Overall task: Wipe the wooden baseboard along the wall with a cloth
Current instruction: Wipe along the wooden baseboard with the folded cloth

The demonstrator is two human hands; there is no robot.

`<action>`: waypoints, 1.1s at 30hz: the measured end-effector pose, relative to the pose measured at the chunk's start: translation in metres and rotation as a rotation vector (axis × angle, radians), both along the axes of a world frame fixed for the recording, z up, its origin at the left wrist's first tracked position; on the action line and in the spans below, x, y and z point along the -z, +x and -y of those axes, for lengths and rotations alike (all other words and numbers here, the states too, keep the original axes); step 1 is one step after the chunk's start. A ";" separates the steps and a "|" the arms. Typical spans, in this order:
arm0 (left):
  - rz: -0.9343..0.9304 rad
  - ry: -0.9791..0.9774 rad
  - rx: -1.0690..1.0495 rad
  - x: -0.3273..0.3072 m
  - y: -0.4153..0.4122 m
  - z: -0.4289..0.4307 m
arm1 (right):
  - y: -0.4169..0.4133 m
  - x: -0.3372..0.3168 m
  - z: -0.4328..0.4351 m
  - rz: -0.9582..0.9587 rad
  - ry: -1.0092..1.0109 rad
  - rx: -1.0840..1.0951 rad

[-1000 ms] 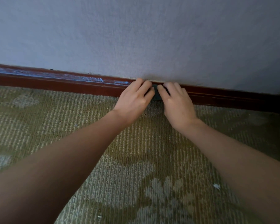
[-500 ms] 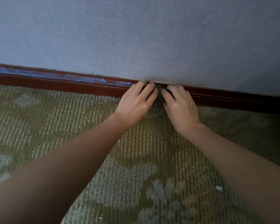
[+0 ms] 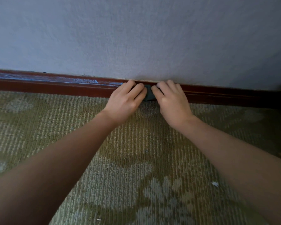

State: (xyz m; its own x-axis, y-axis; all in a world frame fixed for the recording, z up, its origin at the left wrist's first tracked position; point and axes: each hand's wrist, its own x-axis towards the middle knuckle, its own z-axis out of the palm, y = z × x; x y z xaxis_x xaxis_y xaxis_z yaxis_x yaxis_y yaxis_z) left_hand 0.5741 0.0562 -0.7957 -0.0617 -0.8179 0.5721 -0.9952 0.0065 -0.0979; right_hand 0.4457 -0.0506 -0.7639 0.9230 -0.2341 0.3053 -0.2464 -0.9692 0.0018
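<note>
Low against wall (image 3: 136, 38), above carpet (image 3: 136, 151): pressed cloth (image 3: 148, 95) onto baseboard (image 3: 55, 86) between left hand (image 3: 125, 101) and right hand (image 3: 173, 103), with fingers (image 3: 137, 89) curled on it. Barely shifted since a second before; left dusty stretch unwiped.

At the foot of the grey wall (image 3: 136, 38), the left hand (image 3: 125, 101) and right hand (image 3: 172, 101) grip a small dark green cloth (image 3: 148, 95) between them, against the reddish wooden baseboard (image 3: 55, 86). Pale streaks (image 3: 88, 81) mark the baseboard to their left, above patterned green carpet (image 3: 136, 159).
</note>
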 end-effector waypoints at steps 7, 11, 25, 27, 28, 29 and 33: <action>-0.061 0.028 -0.020 -0.001 -0.014 0.011 | -0.009 0.000 0.007 -0.006 0.005 -0.023; -0.050 0.061 -0.002 -0.005 -0.012 0.012 | -0.007 -0.001 0.002 0.007 0.039 0.062; -0.018 0.058 0.069 -0.007 -0.026 0.029 | -0.024 -0.010 0.019 -0.083 -0.016 0.072; 0.022 0.061 0.091 -0.008 -0.020 0.028 | -0.022 -0.007 0.016 -0.052 0.000 0.097; 0.041 0.062 0.098 -0.009 -0.017 0.026 | -0.019 -0.005 0.013 -0.033 0.005 0.106; 0.051 0.066 0.100 -0.009 -0.013 0.023 | -0.016 -0.003 0.011 -0.012 0.005 0.108; 0.011 0.052 0.078 -0.006 -0.006 0.015 | -0.008 0.003 0.005 0.029 0.017 0.088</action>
State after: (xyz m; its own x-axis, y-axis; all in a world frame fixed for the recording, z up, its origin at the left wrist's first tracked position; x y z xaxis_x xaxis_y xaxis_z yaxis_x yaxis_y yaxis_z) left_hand 0.5678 0.0412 -0.7897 -0.1326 -0.8391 0.5276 -0.9903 0.0894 -0.1066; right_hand 0.4377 -0.0557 -0.7670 0.8895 -0.3195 0.3267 -0.3305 -0.9435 -0.0229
